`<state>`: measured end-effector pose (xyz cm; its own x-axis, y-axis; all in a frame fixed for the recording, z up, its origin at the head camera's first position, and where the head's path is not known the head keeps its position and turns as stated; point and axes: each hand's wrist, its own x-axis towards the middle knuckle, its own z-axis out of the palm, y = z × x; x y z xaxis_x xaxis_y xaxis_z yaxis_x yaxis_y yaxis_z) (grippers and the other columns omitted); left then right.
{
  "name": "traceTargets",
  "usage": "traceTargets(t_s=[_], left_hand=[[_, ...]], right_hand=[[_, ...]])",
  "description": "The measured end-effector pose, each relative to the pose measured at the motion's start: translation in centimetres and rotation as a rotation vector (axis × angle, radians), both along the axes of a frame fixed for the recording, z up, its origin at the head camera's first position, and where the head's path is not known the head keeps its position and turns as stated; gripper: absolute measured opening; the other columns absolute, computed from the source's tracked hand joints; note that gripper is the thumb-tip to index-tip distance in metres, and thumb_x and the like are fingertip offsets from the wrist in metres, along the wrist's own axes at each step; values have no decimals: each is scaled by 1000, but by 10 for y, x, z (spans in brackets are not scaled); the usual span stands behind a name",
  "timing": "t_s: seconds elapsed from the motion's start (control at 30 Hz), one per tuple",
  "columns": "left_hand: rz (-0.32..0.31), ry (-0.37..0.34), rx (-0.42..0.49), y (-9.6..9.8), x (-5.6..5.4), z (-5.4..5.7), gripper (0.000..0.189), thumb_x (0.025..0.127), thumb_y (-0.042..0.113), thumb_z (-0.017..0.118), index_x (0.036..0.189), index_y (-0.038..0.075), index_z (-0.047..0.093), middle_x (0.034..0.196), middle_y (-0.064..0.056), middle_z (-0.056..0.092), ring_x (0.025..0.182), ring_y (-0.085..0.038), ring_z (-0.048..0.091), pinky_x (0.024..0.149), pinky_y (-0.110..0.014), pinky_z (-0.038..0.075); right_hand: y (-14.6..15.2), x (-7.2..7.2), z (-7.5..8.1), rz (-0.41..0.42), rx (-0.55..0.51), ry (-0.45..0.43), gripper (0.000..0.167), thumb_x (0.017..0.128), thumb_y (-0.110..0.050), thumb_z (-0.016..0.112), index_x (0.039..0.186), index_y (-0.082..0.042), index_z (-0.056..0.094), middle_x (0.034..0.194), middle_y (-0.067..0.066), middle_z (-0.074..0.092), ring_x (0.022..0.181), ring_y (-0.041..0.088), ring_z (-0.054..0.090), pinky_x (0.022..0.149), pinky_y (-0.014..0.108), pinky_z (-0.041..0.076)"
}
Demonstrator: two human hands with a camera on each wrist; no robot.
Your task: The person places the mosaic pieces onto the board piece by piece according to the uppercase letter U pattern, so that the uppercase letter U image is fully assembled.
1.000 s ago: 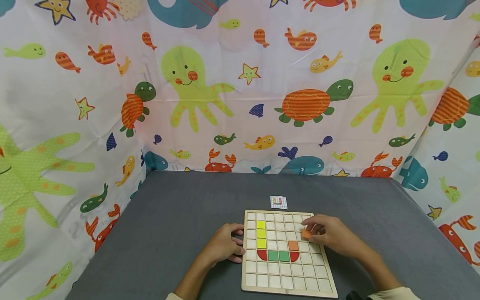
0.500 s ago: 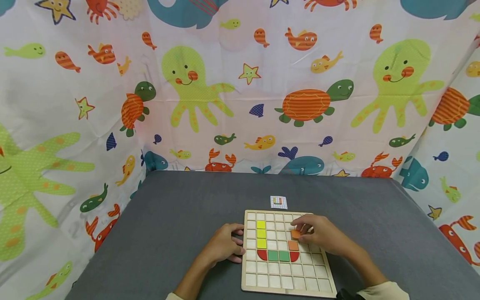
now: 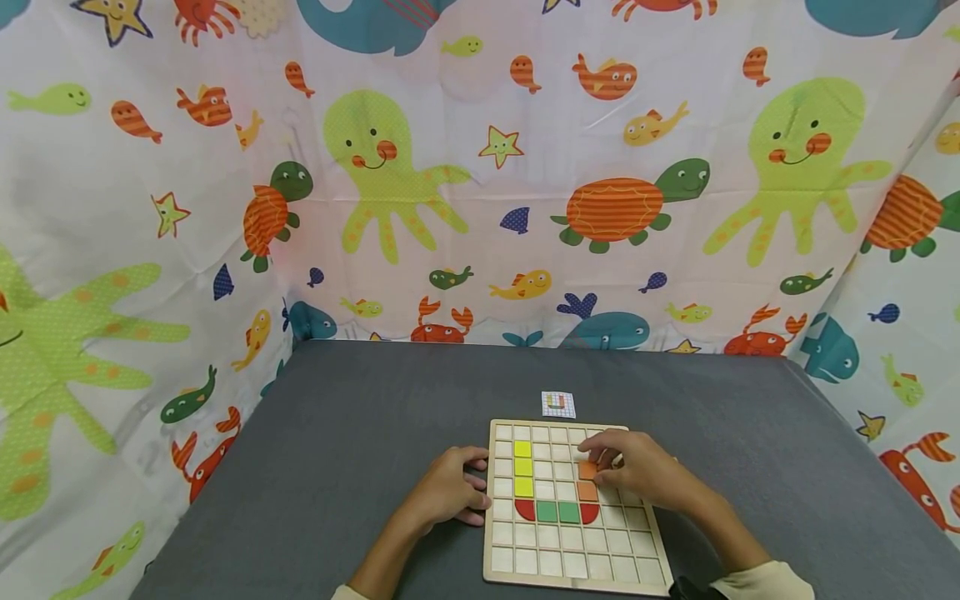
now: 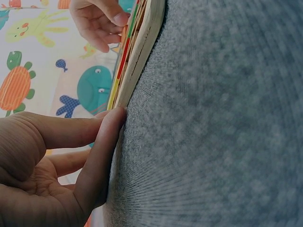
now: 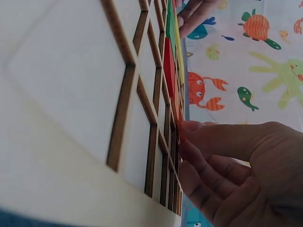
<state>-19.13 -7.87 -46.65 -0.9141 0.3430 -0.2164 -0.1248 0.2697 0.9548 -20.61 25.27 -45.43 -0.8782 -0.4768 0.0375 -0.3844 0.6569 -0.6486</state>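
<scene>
A wooden grid board (image 3: 537,575) lies on the dark grey table. Along its left edge rests my left hand (image 3: 442,487), fingertips touching the rim. My right hand (image 3: 645,471) is over the board's right side, thumb and fingers pinching an orange square tile (image 3: 588,471) in a cell just above another orange tile (image 3: 587,491). Seen from the right wrist, the thumb tip (image 5: 191,126) is right at the orange pieces. Yellow tiles (image 3: 522,467) form a column on the left; below, two green tiles (image 3: 547,512) lie between two rounded red tiles (image 3: 525,509).
A small card (image 3: 558,405) with a coloured grid pattern lies just beyond the board. White cloth (image 3: 480,317) printed with sea animals hangs behind and at both sides of the table (image 3: 375,400).
My right hand has moved left across the board with the orange tile and brought it down into the cell above the other orange one. The left hand has stayed at the board's edge.
</scene>
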Motion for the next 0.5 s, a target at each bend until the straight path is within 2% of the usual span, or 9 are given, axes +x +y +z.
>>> traceTargets(t_s=[0.5], left_hand=[[5,-10,-4,0,0,0,71,79,-17,78,146,-3,58,127,-15,57,98,-25,64,60,-41,68]], right_hand=[[-1,2,0,-3,-37,-23,38,90,-6,82,127,-3,72,105,1,73,91,12,68,79,27,62]])
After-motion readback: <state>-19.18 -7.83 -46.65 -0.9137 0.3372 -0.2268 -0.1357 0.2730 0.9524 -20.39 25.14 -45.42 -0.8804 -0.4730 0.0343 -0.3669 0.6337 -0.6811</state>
